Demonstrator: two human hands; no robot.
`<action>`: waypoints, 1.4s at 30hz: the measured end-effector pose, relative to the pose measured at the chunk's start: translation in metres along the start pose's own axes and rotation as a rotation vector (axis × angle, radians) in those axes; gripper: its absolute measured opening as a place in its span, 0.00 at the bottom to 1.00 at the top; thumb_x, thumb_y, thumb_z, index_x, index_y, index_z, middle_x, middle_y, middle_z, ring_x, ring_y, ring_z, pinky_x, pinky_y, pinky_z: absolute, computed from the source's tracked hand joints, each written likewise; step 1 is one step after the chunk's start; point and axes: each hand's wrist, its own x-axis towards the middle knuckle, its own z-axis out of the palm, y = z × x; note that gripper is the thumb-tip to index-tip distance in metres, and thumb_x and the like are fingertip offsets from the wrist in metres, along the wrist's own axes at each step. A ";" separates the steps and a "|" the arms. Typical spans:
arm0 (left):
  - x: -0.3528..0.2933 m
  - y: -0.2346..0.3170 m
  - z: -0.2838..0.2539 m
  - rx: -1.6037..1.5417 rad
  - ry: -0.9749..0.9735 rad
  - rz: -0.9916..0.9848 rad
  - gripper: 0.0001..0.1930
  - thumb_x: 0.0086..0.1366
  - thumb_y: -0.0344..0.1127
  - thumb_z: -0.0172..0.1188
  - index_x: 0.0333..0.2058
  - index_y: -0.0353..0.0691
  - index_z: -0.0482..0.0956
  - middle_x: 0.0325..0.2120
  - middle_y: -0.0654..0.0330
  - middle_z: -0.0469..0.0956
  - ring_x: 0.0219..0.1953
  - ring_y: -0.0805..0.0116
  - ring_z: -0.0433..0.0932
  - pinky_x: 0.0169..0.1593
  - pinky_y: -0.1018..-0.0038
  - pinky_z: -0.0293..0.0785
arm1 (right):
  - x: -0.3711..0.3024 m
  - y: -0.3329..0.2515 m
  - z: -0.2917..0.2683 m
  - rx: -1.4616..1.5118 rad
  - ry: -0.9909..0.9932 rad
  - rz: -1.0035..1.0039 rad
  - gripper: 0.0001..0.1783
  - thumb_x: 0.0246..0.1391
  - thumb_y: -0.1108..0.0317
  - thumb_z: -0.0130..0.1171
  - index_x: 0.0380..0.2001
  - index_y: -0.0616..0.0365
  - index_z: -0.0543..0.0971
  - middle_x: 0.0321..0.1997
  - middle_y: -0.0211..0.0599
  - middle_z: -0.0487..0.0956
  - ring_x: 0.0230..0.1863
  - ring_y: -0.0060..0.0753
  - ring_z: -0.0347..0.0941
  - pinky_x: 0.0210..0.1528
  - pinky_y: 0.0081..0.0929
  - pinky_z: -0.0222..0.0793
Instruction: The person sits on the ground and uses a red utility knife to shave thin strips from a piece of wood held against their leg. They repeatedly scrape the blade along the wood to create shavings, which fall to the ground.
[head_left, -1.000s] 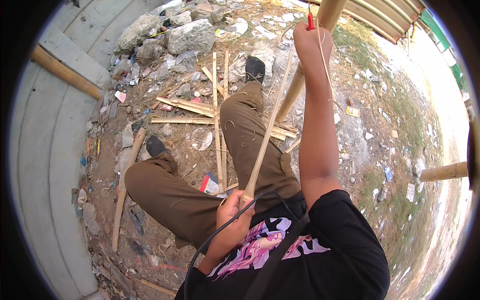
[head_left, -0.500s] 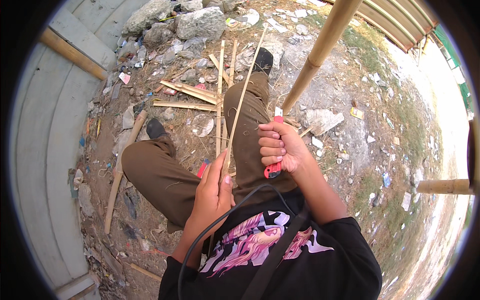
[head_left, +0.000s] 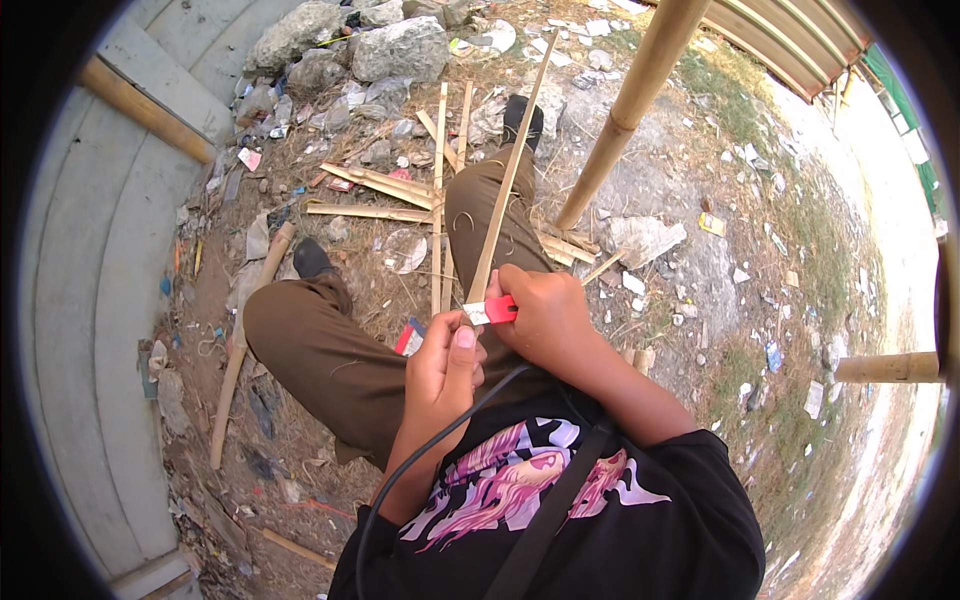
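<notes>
A long, thin bamboo strip (head_left: 508, 190) slants up and away from my lap, over my outstretched right leg. My left hand (head_left: 432, 372) is closed on its near end, thumb and fingers pinching it. Close beside it, my right hand (head_left: 545, 312) wraps round a red utility knife (head_left: 502, 309). The knife lies crosswise with its blade toward my left hand, at the strip just beyond the left fingertips. My right fingers hide most of the knife's handle. Fine bamboo shavings cling to my brown trouser leg (head_left: 480, 215).
Split bamboo pieces (head_left: 438, 170) lie crossed on the littered ground ahead. An upright bamboo pole (head_left: 622, 120) stands right of my leg. A bamboo stick (head_left: 240, 340) lies at left, near a grey wall (head_left: 90, 290). Large rocks (head_left: 402, 50) sit at the back.
My right hand has come left and down, turning the knife from upright to crosswise against the strip. My left hand has drawn slightly nearer me, and the strip's far end has swung right.
</notes>
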 end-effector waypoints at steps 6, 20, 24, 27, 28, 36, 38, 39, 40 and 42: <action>-0.005 -0.005 0.001 0.263 0.085 0.163 0.17 0.82 0.43 0.49 0.54 0.33 0.71 0.26 0.71 0.68 0.23 0.88 0.59 0.25 0.85 0.54 | 0.022 0.007 0.002 0.022 0.095 0.025 0.08 0.45 0.70 0.67 0.23 0.53 0.75 0.18 0.37 0.78 0.21 0.46 0.79 0.24 0.39 0.72; -0.010 0.005 0.014 0.230 0.044 0.089 0.14 0.80 0.40 0.52 0.52 0.33 0.72 0.24 0.70 0.70 0.24 0.87 0.64 0.27 0.84 0.59 | 0.100 0.062 -0.053 0.331 0.424 0.404 0.22 0.63 0.66 0.60 0.17 0.63 0.67 0.13 0.26 0.62 0.19 0.15 0.54 0.22 0.30 0.53; -0.009 0.003 0.011 0.174 0.021 0.087 0.13 0.80 0.40 0.52 0.51 0.35 0.72 0.25 0.68 0.72 0.24 0.87 0.66 0.27 0.85 0.60 | 0.017 0.035 -0.023 0.177 0.172 0.303 0.19 0.61 0.65 0.63 0.19 0.62 0.70 0.12 0.38 0.68 0.13 0.35 0.60 0.20 0.35 0.59; -0.008 0.005 0.011 0.140 -0.009 0.044 0.13 0.80 0.39 0.53 0.51 0.35 0.72 0.26 0.68 0.73 0.25 0.87 0.66 0.27 0.85 0.61 | -0.003 0.007 -0.009 0.089 0.056 0.094 0.16 0.57 0.66 0.66 0.20 0.57 0.72 0.15 0.41 0.74 0.17 0.49 0.72 0.20 0.41 0.66; -0.011 0.005 0.011 0.143 0.010 0.045 0.13 0.80 0.39 0.53 0.52 0.34 0.72 0.26 0.68 0.72 0.25 0.87 0.66 0.27 0.85 0.60 | -0.005 0.000 -0.007 0.074 0.052 0.065 0.14 0.56 0.66 0.66 0.21 0.56 0.73 0.16 0.40 0.75 0.18 0.49 0.75 0.21 0.42 0.67; -0.014 0.000 0.008 0.383 0.108 0.227 0.13 0.80 0.38 0.53 0.53 0.34 0.70 0.24 0.72 0.68 0.27 0.87 0.61 0.30 0.83 0.58 | 0.018 0.003 -0.008 0.037 0.041 -0.094 0.11 0.44 0.69 0.68 0.21 0.53 0.72 0.20 0.37 0.79 0.20 0.45 0.77 0.22 0.39 0.70; -0.016 -0.001 0.007 0.329 0.108 0.213 0.12 0.80 0.37 0.52 0.53 0.35 0.70 0.24 0.72 0.68 0.26 0.87 0.61 0.29 0.83 0.57 | 0.028 0.000 -0.009 0.040 0.105 -0.067 0.11 0.45 0.69 0.68 0.22 0.53 0.73 0.21 0.37 0.79 0.20 0.46 0.77 0.22 0.40 0.70; -0.016 -0.001 0.007 0.303 0.106 0.207 0.12 0.80 0.37 0.52 0.53 0.35 0.70 0.24 0.72 0.68 0.26 0.87 0.61 0.29 0.83 0.57 | 0.035 0.001 -0.009 0.041 0.139 -0.054 0.11 0.45 0.69 0.68 0.22 0.53 0.73 0.21 0.37 0.80 0.20 0.47 0.77 0.22 0.41 0.70; -0.017 0.000 0.009 0.299 0.100 0.190 0.12 0.80 0.37 0.52 0.53 0.35 0.70 0.24 0.72 0.68 0.26 0.87 0.60 0.28 0.83 0.56 | 0.042 0.005 -0.008 0.040 0.202 -0.033 0.10 0.47 0.69 0.68 0.22 0.55 0.74 0.20 0.39 0.79 0.20 0.48 0.76 0.23 0.40 0.70; -0.020 0.005 0.012 0.287 0.088 0.157 0.11 0.80 0.37 0.52 0.52 0.36 0.70 0.25 0.72 0.69 0.25 0.88 0.60 0.27 0.83 0.56 | 0.064 0.018 -0.010 0.033 0.326 0.004 0.11 0.50 0.69 0.67 0.22 0.58 0.75 0.20 0.43 0.78 0.19 0.50 0.74 0.23 0.39 0.69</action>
